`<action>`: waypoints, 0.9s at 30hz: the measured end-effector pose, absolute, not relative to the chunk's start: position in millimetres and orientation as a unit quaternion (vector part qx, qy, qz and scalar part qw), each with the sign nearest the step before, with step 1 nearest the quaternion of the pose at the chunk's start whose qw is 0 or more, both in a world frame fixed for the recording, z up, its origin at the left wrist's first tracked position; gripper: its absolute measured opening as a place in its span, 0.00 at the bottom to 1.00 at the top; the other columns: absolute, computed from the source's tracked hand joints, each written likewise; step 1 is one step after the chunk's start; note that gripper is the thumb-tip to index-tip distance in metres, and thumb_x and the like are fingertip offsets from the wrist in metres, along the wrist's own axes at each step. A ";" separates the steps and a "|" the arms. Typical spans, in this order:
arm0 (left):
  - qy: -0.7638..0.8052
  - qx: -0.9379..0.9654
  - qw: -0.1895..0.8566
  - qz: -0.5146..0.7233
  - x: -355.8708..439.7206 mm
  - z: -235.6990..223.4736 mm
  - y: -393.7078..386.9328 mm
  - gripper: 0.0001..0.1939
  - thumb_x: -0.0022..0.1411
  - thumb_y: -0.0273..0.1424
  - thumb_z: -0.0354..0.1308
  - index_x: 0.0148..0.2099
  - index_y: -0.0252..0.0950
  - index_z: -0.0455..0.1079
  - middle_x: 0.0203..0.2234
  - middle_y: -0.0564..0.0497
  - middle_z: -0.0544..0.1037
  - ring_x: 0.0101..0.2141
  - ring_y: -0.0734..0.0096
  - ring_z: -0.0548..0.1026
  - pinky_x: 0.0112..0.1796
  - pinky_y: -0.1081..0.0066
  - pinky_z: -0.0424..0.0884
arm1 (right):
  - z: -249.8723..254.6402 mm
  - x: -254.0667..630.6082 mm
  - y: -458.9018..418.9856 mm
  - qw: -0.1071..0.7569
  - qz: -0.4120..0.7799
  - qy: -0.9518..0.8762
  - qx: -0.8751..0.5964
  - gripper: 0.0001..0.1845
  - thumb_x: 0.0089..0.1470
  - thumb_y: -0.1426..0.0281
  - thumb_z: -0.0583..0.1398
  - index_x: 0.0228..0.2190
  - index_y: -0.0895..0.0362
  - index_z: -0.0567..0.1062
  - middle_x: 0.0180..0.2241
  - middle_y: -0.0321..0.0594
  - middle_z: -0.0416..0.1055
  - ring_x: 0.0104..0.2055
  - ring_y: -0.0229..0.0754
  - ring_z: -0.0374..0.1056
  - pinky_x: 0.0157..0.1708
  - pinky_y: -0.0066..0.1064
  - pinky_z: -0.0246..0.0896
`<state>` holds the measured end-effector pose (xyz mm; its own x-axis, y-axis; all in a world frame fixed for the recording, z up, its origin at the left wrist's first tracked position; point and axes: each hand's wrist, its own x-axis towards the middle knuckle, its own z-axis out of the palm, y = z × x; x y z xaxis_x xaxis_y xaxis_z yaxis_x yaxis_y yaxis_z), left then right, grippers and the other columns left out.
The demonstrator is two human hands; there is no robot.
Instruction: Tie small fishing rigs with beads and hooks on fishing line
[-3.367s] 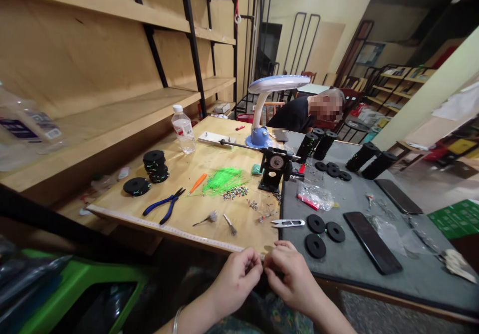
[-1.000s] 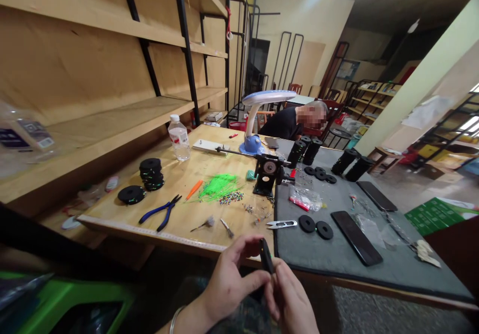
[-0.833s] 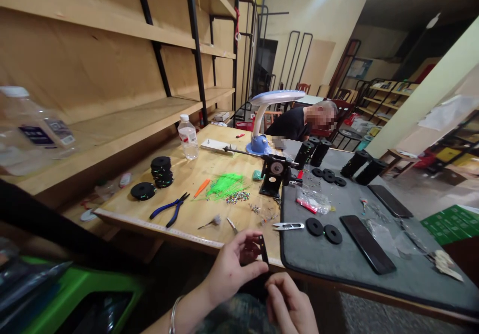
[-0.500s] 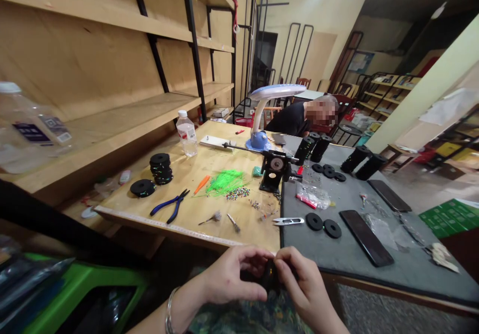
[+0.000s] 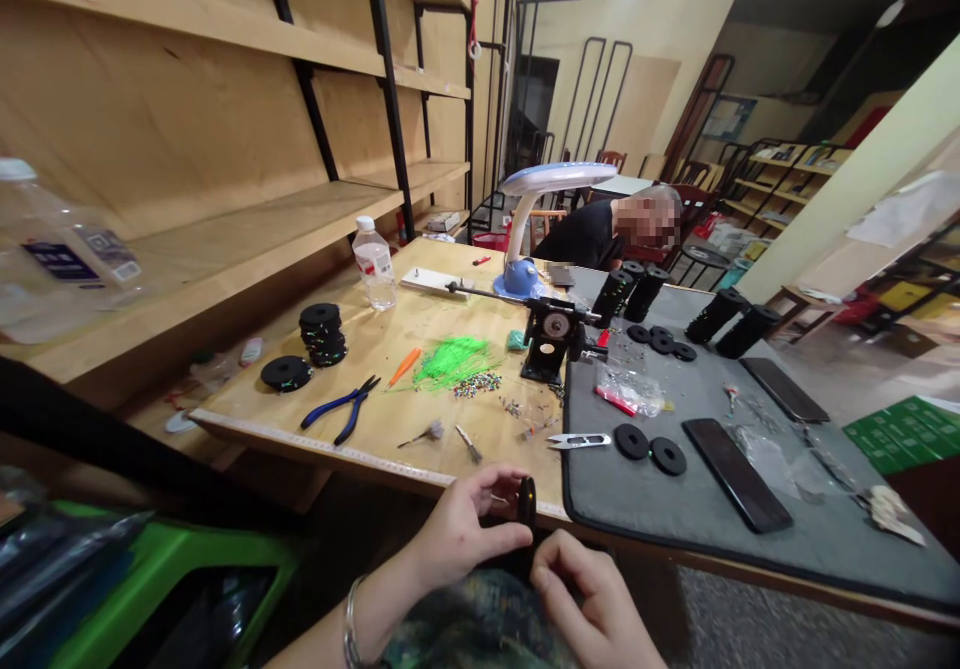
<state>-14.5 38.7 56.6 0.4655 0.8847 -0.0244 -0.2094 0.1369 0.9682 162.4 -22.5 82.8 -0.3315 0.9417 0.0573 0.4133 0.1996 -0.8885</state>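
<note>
My left hand (image 5: 465, 529) is closed around a black foam spool (image 5: 528, 501), held edge-on between the thumb and the fingers in front of my lap. Just right of and below the spool, my right hand (image 5: 581, 589) has its thumb and forefinger pinched together. Whatever lies between those fingertips is too small to make out. Two similar foam spools (image 5: 631, 441) lie flat on the grey mat, beside small silver thread snips (image 5: 579, 441). On the wooden table are blue-handled pliers (image 5: 341, 411), a pile of bright green strands (image 5: 456, 361) and small coloured beads (image 5: 478, 385).
A black winding device (image 5: 551, 339) with a long rod stands mid-table, near a blue desk lamp (image 5: 517, 274). Stacked spools (image 5: 322, 334) and a water bottle (image 5: 373, 264) are at the left. A dark phone (image 5: 736, 474) lies on the mat (image 5: 675, 524). Another person (image 5: 581, 234) leans beyond the table.
My left hand has raised the spool slightly and turned it edge-on. My right hand has moved down and away from the spool, its fingers still pinched.
</note>
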 end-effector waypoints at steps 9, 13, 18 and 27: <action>0.220 0.552 0.740 0.316 -19.5 61.7 27.7 0.31 0.44 0.28 0.72 0.52 0.38 0.69 0.43 0.46 0.72 0.42 0.63 0.72 0.43 0.65 0.69 | 80.5 180.3 7.7 0.365 0.444 -0.659 -0.485 0.17 0.59 0.58 0.53 0.25 0.55 0.64 0.21 0.30 0.56 0.25 0.36 0.53 0.26 0.27 0.50; 0.216 0.460 0.779 0.368 -15.0 59.0 28.9 0.31 0.44 0.33 0.73 0.51 0.38 0.69 0.43 0.46 0.74 0.42 0.63 0.72 0.43 0.67 0.67 | 52.1 173.9 5.8 0.367 0.538 -0.592 -0.474 0.20 0.58 0.52 0.54 0.25 0.55 0.64 0.21 0.28 0.55 0.23 0.35 0.51 0.24 0.26 0.50; 0.306 0.457 0.714 0.434 -8.9 52.7 35.1 0.25 0.48 0.32 0.70 0.48 0.37 0.69 0.39 0.48 0.75 0.42 0.64 0.72 0.44 0.67 0.67 | 44.9 164.6 -12.2 0.343 0.484 -0.632 -0.498 0.18 0.59 0.57 0.54 0.24 0.55 0.63 0.22 0.29 0.55 0.26 0.36 0.52 0.26 0.26 0.49; 0.342 0.589 0.656 0.325 -15.1 48.7 39.3 0.25 0.46 0.29 0.69 0.49 0.35 0.71 0.39 0.47 0.73 0.39 0.65 0.71 0.38 0.70 0.68 | 84.9 175.9 -8.1 0.319 0.368 -0.712 -0.506 0.10 0.58 0.70 0.55 0.24 0.56 0.68 0.21 0.30 0.61 0.24 0.35 0.56 0.25 0.26 0.49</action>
